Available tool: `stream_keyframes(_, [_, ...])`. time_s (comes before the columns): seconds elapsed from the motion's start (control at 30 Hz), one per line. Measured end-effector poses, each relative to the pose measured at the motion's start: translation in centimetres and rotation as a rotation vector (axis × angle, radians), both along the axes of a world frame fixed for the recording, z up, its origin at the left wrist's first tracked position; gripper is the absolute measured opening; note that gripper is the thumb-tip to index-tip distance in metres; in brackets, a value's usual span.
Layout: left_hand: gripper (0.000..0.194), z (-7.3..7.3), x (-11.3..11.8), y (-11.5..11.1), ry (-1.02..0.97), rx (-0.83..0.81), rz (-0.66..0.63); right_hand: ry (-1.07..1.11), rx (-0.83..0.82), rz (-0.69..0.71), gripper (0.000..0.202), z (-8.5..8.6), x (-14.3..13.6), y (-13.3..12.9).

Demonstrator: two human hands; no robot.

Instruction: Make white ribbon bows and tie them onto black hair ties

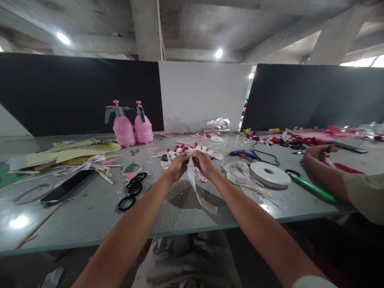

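Our left hand [179, 165] and our right hand [203, 163] meet near the middle of the counter [99, 216], fingertips close together and pinching a white ribbon [192, 180] between them. The ribbon's loose end hangs from our fingers and trails toward us, curling to the right at its tip. Just beyond our fingers lies a pile of red and white bows [181, 149].

To the right of our right hand we see a loose bundle of white ribbon [238, 171] with printed lettering, and next to it a wide white ribbon roll [270, 174] lying flat. Behind these is a blue glue gun [241, 153] with a dark cord. To the left of our left hand, several black rings [135, 185] lie in a row, with a dark phone [68, 187] farther left.

Farther back on the left, two pink spray bottles [124, 131] stand upright side by side, near some yellow sheets [84, 151]. A crumpled piece of foil [217, 125] sits at the back, against the white panel [204, 96]. At the far right, another person's hand [320, 153] reaches among red pieces, with a green roll [315, 189] lying nearer to us.
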State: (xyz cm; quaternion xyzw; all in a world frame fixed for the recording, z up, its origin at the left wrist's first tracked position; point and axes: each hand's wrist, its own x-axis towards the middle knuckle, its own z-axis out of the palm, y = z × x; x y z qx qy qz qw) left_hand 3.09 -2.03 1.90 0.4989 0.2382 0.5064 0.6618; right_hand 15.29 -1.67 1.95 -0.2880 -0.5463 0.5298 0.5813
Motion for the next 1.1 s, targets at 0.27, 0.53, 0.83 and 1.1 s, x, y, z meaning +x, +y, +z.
stream_keyframes(0.27, [0.036, 0.0, 0.2, -0.3, 0.079, 0.024, 0.15, -0.307, 0.18, -0.214, 0.041, -0.7, 1.1, 1.3])
stream_keyframes(0.53, [0.028, -1.4, -0.4, 1.5, 0.48, 0.231, 0.421, -0.318, 0.169, -0.269, 0.041, -1.4, 1.6, 1.6])
stream_keyframes(0.83, [0.009, -1.1, -0.7, -0.1, 0.738, 0.496, 0.566, -0.194, -0.037, -0.227, 0.027, -2.0, 0.9, 2.2])
stream_keyframes(1.1, [0.023, -1.7, -0.6, 0.8, 0.626, 0.534, 0.454, 0.131, -0.118, -0.075, 0.03, -1.0, 0.9, 1.3])
